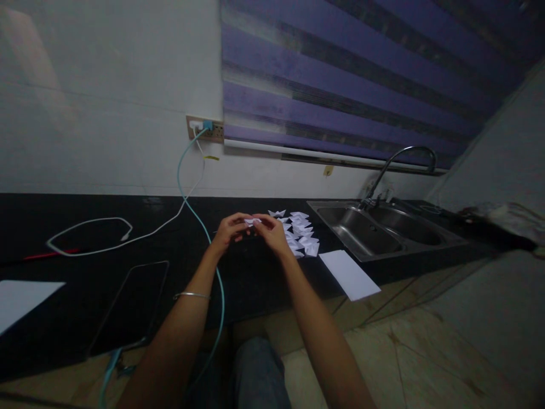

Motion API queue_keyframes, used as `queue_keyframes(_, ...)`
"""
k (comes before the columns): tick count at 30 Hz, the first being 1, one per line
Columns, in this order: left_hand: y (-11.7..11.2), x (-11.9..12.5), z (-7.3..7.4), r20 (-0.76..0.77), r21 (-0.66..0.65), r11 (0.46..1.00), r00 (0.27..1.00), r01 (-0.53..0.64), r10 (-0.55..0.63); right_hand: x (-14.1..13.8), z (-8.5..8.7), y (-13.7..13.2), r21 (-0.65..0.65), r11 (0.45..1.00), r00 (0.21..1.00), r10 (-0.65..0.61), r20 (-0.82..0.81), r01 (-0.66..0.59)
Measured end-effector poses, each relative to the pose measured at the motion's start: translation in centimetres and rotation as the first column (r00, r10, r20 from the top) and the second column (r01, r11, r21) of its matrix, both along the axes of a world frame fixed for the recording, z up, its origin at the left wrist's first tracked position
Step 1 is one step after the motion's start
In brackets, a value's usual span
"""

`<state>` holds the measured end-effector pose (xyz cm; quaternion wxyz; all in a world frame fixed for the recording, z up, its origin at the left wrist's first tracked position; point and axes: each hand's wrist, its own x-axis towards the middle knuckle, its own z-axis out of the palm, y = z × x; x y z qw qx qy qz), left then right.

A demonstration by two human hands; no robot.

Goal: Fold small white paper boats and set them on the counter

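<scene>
A small folded white paper piece (252, 222) is pinched between both my hands above the dark countertop. My left hand (230, 232) grips its left end, the fingers curled around it. The other end is held by my right hand (272, 232), whose thumb lies near the paper's middle. Fingers cover much of the piece, so its full shape is hidden. Just right of my right hand, several folded white paper boats (301, 232) stand close together in rows. A stack of white paper sheets (349, 275) lies right of them by the counter's front edge.
A double steel sink (361, 236) with a curved faucet (398, 153) is on the right. A teal cable (196, 213) runs from the wall outlet (206, 128) past my left arm. At left are a white cable (91, 253), a dark tablet-like slab (131, 307) and white paper (25, 298).
</scene>
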<state>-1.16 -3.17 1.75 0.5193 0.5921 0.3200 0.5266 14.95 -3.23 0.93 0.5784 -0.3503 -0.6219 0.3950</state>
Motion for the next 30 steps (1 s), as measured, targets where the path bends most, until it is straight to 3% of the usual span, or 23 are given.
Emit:
queue_keyframes(11, 0.42, -0.09, -0.35, 0.016, -0.012, 0.995, 0.995, -0.103, 0.103, -0.02, 0.4, -0.68, 0.041, 0.998, 0.998, 0.037, 0.043, -0.039)
queue_keyframes(20, 0.13, 0.03, -0.4, -0.085, 0.055, 0.981, 0.978, -0.187, 0.192, 0.18, 0.36, -0.37, 0.051, 0.998, 0.999, -0.038, 0.015, 0.037)
queue_keyframes(26, 0.46, 0.31, -0.49, -0.079, 0.092, 0.978, 0.977, -0.19, 0.197, 0.19, 0.13, -0.05, 0.066, 0.995, 0.997, -0.08, 0.009, 0.079)
queue_keyframes(30, 0.74, 0.33, -0.6, 0.012, 0.068, 0.986, 0.988, -0.154, 0.153, 0.28, 0.07, 0.03, 0.084, 0.993, 0.996, -0.09, 0.02, 0.088)
